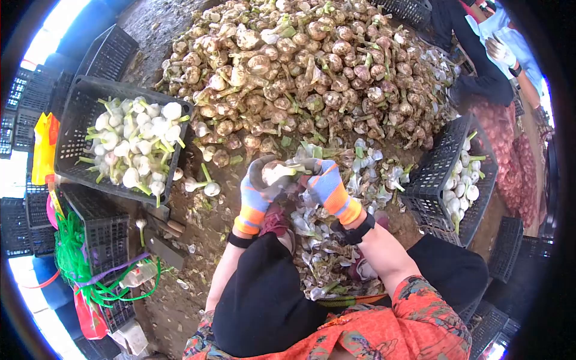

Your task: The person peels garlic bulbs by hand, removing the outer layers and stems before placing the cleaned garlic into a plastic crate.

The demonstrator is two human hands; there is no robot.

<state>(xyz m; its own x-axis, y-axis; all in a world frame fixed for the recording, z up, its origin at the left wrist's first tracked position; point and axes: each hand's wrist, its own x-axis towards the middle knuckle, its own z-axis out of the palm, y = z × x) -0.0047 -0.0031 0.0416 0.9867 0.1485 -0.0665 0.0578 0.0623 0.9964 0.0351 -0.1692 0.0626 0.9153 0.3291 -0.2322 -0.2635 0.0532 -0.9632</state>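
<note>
Both of my hands wear orange, blue and dark-palmed gloves and meet in front of my knees. My left hand [258,191] is closed round a garlic bulb [276,173], whose pale green stem points right. The fingers of my right hand [326,181] are closed at the stem end, slightly blurred. Beyond my hands rises a large heap of dirty, unpeeled garlic [300,78]. Loose garlic skins [309,225] litter the ground below my hands, between my feet.
A black crate [66,141] of cleaned white garlic stands at left, another crate [423,195] at right. Near the left crate lie a flat blade [165,251] and green netting [71,246]. Another person's gloved hand [499,51] shows at upper right, above red mesh sacks [504,156].
</note>
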